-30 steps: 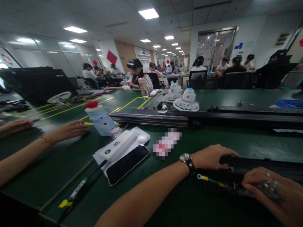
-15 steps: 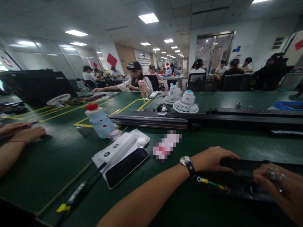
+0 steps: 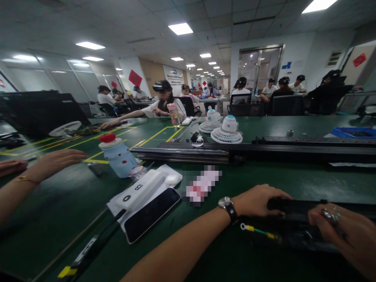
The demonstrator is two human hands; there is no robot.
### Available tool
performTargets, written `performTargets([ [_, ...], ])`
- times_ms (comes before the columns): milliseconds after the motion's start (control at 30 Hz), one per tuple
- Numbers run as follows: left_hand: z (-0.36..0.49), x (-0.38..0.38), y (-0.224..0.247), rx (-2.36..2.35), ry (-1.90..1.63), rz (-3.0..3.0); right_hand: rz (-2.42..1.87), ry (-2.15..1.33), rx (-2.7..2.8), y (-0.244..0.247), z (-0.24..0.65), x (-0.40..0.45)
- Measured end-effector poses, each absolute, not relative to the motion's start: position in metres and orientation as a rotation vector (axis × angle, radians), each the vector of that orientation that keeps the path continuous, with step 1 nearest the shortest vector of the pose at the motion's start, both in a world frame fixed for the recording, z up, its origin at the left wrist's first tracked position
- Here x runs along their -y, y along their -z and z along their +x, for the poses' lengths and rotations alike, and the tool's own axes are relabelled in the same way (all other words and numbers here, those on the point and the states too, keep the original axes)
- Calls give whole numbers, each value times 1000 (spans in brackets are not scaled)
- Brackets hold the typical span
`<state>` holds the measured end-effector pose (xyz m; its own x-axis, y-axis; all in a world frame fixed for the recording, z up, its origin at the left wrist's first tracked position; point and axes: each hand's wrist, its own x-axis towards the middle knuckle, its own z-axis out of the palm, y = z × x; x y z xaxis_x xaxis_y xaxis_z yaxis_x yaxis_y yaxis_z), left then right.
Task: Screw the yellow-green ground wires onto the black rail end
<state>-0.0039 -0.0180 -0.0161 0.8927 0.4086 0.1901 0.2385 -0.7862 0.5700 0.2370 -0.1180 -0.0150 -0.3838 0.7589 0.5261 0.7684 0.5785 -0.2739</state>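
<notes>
My left hand [image 3: 260, 199], with a wristwatch on its wrist, rests at the near left end of a long black housing [image 3: 296, 213]. Its thumb and fingers bend around that end. From the housing's side sticks a short green wire [image 3: 261, 232] with yellow sleeves and a metal ring terminal [image 3: 243, 226] pointing left. Over the right part of the housing is my right hand [image 3: 342, 231], closed, with rings on its fingers. Whatever lies inside that grip is hidden by the fingers and the dim light.
Left of my forearm lie a black phone [image 3: 152, 215], a white device [image 3: 138, 190] on paper and a blurred pink item [image 3: 202, 186]. A blue bottle [image 3: 119, 156], black rails [image 3: 188, 152] and two white fans [image 3: 227, 131] stand farther back. A co-worker's hand [image 3: 58, 160] reaches in at left.
The view has shifted slightly, so things sit a little farther left. At left, the co-worker's hand has lifted and reached rightward. Both my hands stay at the black housing.
</notes>
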Motion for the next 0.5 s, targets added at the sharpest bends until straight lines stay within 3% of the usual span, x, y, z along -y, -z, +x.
performTargets([
  [500,-2,20,13,-521,-366,2487,-1228,23,2201,27,245,116],
])
